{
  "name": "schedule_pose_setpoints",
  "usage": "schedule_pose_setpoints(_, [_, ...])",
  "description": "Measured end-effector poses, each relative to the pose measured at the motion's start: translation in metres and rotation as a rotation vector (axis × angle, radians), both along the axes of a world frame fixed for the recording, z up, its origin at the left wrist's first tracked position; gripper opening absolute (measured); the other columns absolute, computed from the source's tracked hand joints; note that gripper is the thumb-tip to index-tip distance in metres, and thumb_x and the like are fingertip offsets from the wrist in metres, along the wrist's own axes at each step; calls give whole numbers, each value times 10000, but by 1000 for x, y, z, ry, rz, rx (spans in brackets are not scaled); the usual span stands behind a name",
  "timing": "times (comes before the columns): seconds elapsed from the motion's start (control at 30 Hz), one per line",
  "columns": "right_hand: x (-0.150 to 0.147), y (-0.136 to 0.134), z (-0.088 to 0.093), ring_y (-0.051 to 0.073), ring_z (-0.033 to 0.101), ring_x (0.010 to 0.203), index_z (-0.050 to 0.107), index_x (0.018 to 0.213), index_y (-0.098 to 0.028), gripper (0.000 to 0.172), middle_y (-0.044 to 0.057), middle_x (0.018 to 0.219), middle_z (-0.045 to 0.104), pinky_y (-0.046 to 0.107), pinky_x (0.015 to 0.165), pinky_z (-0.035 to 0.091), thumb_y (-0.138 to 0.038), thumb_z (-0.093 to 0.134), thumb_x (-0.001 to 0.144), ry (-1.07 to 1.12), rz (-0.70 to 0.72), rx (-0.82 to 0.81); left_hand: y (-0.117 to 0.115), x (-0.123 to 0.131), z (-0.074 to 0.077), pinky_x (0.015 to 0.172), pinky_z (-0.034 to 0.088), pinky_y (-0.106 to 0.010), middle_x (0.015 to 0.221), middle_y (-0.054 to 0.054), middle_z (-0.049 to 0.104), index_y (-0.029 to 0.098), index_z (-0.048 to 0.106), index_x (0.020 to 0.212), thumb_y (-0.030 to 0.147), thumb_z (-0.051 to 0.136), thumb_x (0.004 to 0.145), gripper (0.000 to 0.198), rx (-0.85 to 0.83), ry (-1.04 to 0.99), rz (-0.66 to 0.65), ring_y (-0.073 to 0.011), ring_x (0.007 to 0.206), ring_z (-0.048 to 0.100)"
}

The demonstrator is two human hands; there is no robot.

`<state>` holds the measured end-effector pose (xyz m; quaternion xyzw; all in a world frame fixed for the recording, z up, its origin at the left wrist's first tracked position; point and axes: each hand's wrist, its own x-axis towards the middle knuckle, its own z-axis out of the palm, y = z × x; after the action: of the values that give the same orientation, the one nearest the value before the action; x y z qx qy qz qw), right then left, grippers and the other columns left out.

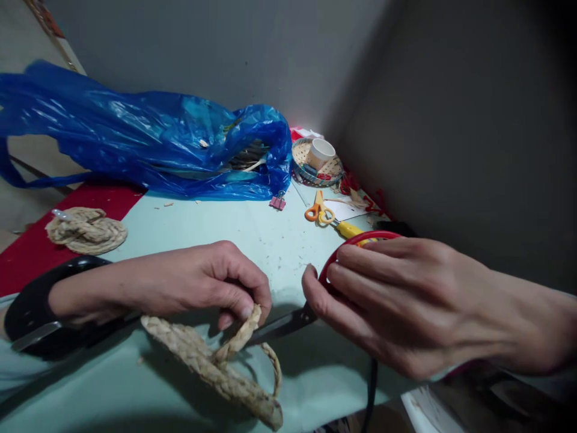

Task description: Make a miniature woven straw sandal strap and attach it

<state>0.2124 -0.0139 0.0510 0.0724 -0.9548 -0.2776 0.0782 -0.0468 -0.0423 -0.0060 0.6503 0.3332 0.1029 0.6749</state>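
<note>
My left hand (198, 282) pinches the end of a braided straw band (216, 364) that lies on the pale green table (252, 234); part of the braid loops up to my fingertips. My right hand (401, 300) is closed around the red handle (356, 243) of large scissors, whose dark blades (282, 325) point left and reach the braid just under my left fingers. A black band (33, 304) circles my left wrist.
A blue plastic bag (148, 144) lies at the back. A coiled braid (85, 230) sits on a red mat (40, 240) at left. Orange scissors (319, 211), a pink clip (277, 202) and a small basket (331, 168) holding a white cup (321, 153) stand by the grey wall.
</note>
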Motion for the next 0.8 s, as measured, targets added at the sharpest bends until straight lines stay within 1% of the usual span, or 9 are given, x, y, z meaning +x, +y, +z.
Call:
schedule_pose_setpoints(0.07, [7,0,1,148,560,583,674,1014,-82,218,19,676,647,327,458,398,-51,463,967,32,-22,42,0,-2,1,578,436,-152,684,18,640,164,704,783,155,621,857,112,-6,9,17,-94,595,521])
schedule_pose_setpoints(0.13, [14,0,2,142,564,599,668,1005,-111,188,10,703,670,341,488,398,-87,482,992,112,-55,46,1,-3,2,575,437,-151,677,19,647,163,708,785,139,624,846,106,3,32,37,-97,598,530])
schedule_pose_setpoints(0.2, [21,-1,3,162,580,660,660,1015,-116,160,19,730,678,366,545,412,-106,502,996,173,-70,28,0,-4,4,576,440,-157,670,20,647,161,709,789,144,626,843,101,17,49,56,-102,602,534])
schedule_pose_setpoints(0.27, [24,-3,3,199,589,742,651,1054,-93,158,43,760,676,393,594,420,-90,511,981,172,-77,23,-1,-3,6,587,441,-163,686,18,649,162,711,802,156,625,846,97,36,67,69,-108,621,540])
schedule_pose_setpoints(0.37, [22,-8,4,220,564,779,675,1051,-84,174,55,777,652,405,612,432,-86,530,956,161,-65,34,-2,1,9,612,437,-166,716,19,642,163,702,808,193,628,860,95,66,80,80,-112,656,540])
schedule_pose_setpoints(0.47, [17,-15,4,206,555,784,726,961,-115,162,51,818,634,392,596,441,-94,568,932,231,-56,4,-5,4,9,623,425,-171,722,28,616,167,674,808,210,603,886,114,80,115,86,-110,663,520])
schedule_pose_setpoints(0.53, [16,-20,3,199,557,814,745,935,-126,187,53,852,632,375,589,439,-73,567,917,258,-62,-7,-6,5,8,637,422,-182,737,30,614,174,665,815,214,599,894,110,85,116,93,-118,681,521])
schedule_pose_setpoints(0.67, [18,-34,4,196,525,877,741,872,-152,199,52,868,611,336,648,475,-47,572,874,210,-104,37,-8,7,6,702,431,-207,797,20,625,174,665,837,238,612,892,101,122,70,114,-144,754,539])
schedule_pose_setpoints(0.8, [18,-43,9,186,522,896,705,867,-179,140,40,902,602,311,672,481,-100,591,888,91,-160,33,-10,8,6,684,424,-191,764,44,584,173,660,830,201,589,898,103,134,80,139,-133,740,515])
